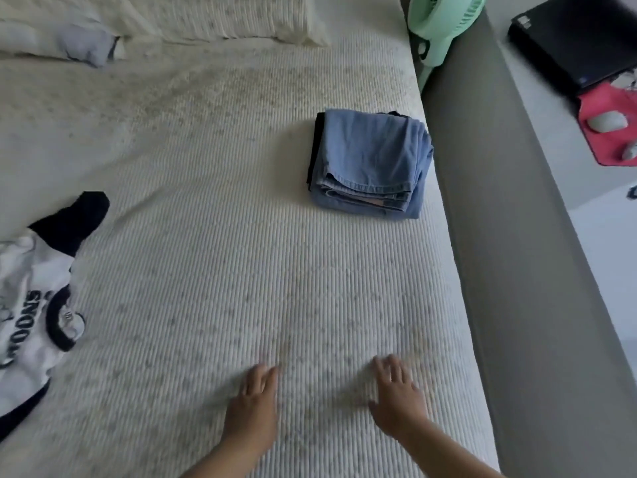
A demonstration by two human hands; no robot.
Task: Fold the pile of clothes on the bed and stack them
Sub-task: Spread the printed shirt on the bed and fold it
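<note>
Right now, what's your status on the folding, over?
Left hand and right hand open, holding nothing, over bare bedspread. Folded stack, jeans on top, by the bed's right edge. White-and-black shirt unfolded at left. Nothing between.

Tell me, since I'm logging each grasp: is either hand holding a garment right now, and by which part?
Nothing is held. The left hand and right hand are both open over the bare bedspread, apart from the folded stack and the unfolded shirt.
</note>
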